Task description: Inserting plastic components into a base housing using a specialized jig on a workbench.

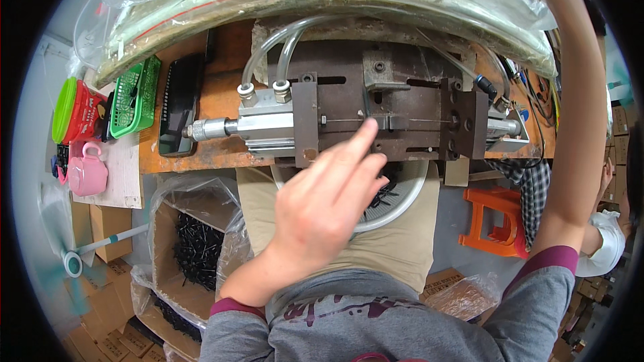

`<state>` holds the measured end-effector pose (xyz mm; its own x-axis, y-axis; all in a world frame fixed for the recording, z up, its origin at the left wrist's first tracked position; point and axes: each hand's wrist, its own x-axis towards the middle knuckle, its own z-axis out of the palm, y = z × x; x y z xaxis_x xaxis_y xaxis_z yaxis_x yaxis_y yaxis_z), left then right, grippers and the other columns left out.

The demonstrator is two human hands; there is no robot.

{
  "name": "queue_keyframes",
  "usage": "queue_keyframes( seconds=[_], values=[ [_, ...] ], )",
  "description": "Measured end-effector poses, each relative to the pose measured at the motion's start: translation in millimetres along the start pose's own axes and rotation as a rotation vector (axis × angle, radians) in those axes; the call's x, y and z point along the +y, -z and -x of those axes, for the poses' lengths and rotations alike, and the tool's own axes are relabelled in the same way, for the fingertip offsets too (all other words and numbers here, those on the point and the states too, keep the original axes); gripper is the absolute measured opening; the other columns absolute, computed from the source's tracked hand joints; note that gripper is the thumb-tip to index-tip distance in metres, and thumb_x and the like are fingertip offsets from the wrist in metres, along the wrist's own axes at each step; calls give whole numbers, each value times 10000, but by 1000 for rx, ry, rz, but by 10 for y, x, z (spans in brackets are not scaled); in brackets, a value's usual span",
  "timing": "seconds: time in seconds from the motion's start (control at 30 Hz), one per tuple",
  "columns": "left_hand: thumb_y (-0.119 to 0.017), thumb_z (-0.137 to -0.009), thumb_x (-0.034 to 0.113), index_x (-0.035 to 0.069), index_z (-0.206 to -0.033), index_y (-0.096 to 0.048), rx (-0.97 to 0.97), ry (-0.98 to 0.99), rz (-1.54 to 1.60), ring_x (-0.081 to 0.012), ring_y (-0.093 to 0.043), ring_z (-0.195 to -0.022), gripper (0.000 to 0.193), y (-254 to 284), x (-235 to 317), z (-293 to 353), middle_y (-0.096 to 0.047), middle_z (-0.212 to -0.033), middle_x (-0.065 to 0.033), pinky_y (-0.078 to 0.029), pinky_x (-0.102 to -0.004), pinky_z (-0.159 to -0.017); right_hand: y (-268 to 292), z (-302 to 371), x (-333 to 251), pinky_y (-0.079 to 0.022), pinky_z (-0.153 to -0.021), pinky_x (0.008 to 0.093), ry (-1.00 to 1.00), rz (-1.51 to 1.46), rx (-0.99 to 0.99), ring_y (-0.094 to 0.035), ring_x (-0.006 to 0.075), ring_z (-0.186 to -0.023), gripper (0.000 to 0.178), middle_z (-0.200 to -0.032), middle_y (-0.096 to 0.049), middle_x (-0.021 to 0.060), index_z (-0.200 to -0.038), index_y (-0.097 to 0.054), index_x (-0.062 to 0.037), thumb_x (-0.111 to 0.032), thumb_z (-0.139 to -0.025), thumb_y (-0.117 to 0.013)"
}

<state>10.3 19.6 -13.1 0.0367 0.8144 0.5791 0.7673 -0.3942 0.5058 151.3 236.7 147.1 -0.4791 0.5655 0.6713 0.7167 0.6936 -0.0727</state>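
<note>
My left hand (322, 201) reaches over the metal clamping fixture (389, 141), its fingers apart and the index finger stretched out. That fingertip lies at the middle of the fixture, by a small dark block (397, 122) and a thin dark rod (366, 99); whether it touches them I cannot tell. Nothing shows in this hand's grip. Along the right side my right forearm (570, 107) stretches up to the top edge, and the hand is cut off there. On my lap, partly behind the left hand, sits a pale round basket (396, 218) with small black parts (384, 196).
Pneumatic cylinders (267, 124) with clear hoses (258, 53) flank the fixture. Left stand a phone (181, 104), green basket (134, 104), red tub (80, 110) and pink cup (88, 171). Below is a lined carton (164, 248) of black parts; right, an orange stool (493, 221) and another person's sleeve (600, 245).
</note>
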Motion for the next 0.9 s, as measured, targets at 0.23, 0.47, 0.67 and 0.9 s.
queue_keyframes(
  seconds=[0.23, 0.47, 0.67, 0.9],
  values=[
    [-790, -717, 120, 38, -952, -681, -80, -27, -198, -170, -672, -703, 272, -236, 4, 88, -652, -1290, -141, -530, -281, -632, -529, -643, 74, -506, -916, 392, 58, -54, -637, -653, 305, -1067, 381, -1118, -705, 180, -1156, -688, -13, -225, -840, -697],
    [-793, -718, 128, 54, -929, -677, -143, -39, -168, -156, -643, -622, 253, -244, 3, -12, -636, -1322, -129, -507, -260, -595, -857, -555, -102, -463, -985, 411, 223, -101, -508, -578, 353, -1151, 356, -1209, -626, 225, -1186, -644, 17, -252, -968, -564],
    [-800, -733, 138, 63, -944, -681, -172, -17, -164, -146, -639, -587, 254, -198, -27, 26, -632, -1327, -130, -497, -254, -571, -793, 38, 286, -482, -707, 315, 367, -86, -418, -640, 156, -838, 126, -1003, -700, 95, -1018, -675, 1, -30, -908, -621],
    [-802, -734, 135, 60, -946, -679, -153, -42, -134, -155, -638, -579, 256, -211, -55, 26, -628, -1326, -147, -498, -262, -560, -528, 161, 1310, -509, -762, 378, 268, 49, -318, -653, 323, -881, 305, -989, -686, 161, -1052, -668, -9, 80, -776, -571]
  ],
)
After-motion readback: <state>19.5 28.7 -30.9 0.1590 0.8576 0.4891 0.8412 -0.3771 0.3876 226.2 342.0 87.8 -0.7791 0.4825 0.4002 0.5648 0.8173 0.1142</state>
